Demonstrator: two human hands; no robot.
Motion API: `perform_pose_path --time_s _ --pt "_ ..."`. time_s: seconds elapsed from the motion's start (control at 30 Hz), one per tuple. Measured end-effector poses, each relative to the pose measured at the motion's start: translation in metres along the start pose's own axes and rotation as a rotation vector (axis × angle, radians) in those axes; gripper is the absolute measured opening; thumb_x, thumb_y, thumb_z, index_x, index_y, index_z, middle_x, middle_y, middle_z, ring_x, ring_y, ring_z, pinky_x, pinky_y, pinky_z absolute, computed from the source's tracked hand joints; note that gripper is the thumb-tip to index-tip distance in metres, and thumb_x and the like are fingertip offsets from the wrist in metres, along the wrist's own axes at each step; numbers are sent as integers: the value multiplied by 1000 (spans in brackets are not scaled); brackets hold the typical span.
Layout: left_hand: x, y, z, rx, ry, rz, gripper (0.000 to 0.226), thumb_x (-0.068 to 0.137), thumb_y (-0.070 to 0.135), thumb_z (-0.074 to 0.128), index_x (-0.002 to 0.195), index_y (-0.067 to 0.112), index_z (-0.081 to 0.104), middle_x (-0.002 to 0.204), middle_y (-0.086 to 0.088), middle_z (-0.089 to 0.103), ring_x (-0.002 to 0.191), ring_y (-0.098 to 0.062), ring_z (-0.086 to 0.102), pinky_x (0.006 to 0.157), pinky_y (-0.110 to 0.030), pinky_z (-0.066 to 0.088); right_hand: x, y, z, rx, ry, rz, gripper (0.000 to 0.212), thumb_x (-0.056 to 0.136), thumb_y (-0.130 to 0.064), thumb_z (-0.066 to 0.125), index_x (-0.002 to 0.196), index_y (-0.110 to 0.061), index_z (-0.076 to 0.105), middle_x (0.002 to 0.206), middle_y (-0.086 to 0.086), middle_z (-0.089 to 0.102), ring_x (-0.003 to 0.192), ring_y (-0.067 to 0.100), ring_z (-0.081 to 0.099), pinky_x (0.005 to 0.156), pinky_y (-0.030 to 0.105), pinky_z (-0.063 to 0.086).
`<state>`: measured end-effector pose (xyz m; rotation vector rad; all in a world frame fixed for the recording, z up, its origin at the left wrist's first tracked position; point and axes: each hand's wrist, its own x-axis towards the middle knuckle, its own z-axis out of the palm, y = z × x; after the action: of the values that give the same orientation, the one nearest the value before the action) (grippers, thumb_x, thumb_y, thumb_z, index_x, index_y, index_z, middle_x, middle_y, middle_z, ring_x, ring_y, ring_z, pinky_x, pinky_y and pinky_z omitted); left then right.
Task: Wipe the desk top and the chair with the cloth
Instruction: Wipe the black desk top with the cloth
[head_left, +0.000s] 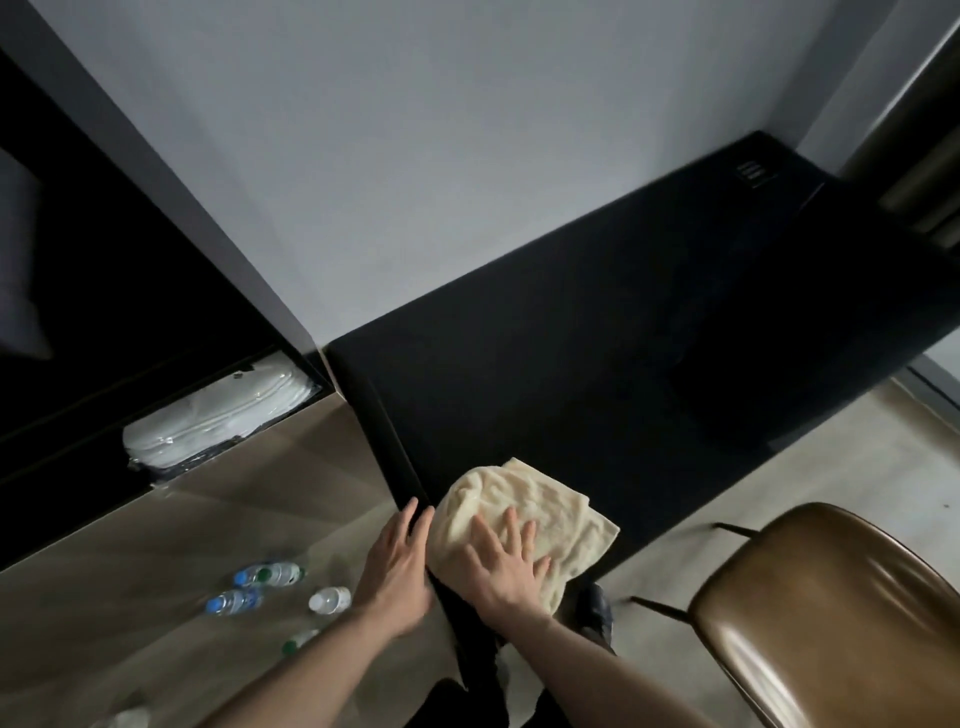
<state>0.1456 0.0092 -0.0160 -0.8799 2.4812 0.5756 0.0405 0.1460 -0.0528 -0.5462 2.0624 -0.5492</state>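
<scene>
A cream cloth (511, 506) lies crumpled on the near left corner of the black desk top (597, 338). My right hand (504, 566) presses flat on the cloth with its fingers spread. My left hand (397, 564) rests against the desk's left edge, just beside the cloth, fingers together and holding nothing. A brown leather chair (831, 618) with thin dark legs stands at the lower right, apart from the desk.
Several plastic water bottles (270, 574) lie on the wooden floor at the lower left. A dark cabinet (130, 291) on the left holds wrapped white linen (218, 415). A socket panel (754, 172) sits at the desk's far end, against the grey wall.
</scene>
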Motion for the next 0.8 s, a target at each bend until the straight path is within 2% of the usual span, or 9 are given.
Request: perform_pose_path --time_s 0.07,0.1,0.13,0.17,0.23,0.3,0.37,0.57,0.8 --pt "-3 20 6 -1 36 96 90 93 12 51 167 22 2 174 -2 -13 161 -24 -1 129 -31 10 -9 12 -23 192 46 0 50 107 -63 36 155 -51 38 175 -10 19 164 24 9 131 55 13" --pt "-4 33 10 16 34 144 89 95 16 50 167 23 -2 172 -1 -21 161 -22 -13 130 -31 5 -16 21 -37 274 85 -1 41 106 -63 41 146 -55 44 167 -9 40 156 22 35 126 49 30" --pt "-4 48 15 30 10 176 88 97 21 48 166 27 -6 168 2 -31 155 -19 -31 129 -33 -3 -23 33 -50 299 136 -6 36 105 -61 46 141 -55 48 157 -10 50 143 18 50 118 44 42" --pt "-4 62 18 45 -37 184 88 99 27 48 165 31 -10 163 5 -38 144 -14 -48 128 -35 -10 -29 46 -62 272 191 -18 37 105 -58 50 141 -51 52 154 -13 52 136 15 54 114 41 46" --pt "0 84 26 111 -133 192 94 97 52 46 162 36 -20 157 8 -44 132 -13 -60 125 -45 -19 -40 80 -87 150 261 -13 48 106 -52 52 152 -41 49 162 -12 42 148 18 41 122 41 37" --pt "7 89 34 156 -202 148 109 80 83 32 154 38 -33 157 3 -49 142 -26 -51 122 -54 -23 -45 107 -108 42 296 42 60 106 -52 52 162 -37 37 172 -7 26 159 21 20 129 44 25" --pt "16 94 41 149 -227 76 117 69 95 25 152 41 -37 158 1 -49 146 -33 -46 121 -60 -21 -50 132 -135 -48 287 70 68 106 -54 50 167 -37 25 177 -2 11 163 25 6 131 48 19" --pt "33 98 52 177 -227 -5 118 74 101 27 156 40 -33 156 2 -53 141 -36 -52 120 -68 -16 -29 177 -195 -308 220 63 76 109 -53 43 170 -36 2 178 3 -15 163 34 -15 132 53 6" --pt "44 101 55 156 -215 -10 105 85 94 25 154 42 -35 152 4 -58 136 -33 -58 116 -70 -22 15 175 -214 -387 149 56 78 110 -50 42 170 -35 -5 176 5 -21 161 37 -21 132 57 1"
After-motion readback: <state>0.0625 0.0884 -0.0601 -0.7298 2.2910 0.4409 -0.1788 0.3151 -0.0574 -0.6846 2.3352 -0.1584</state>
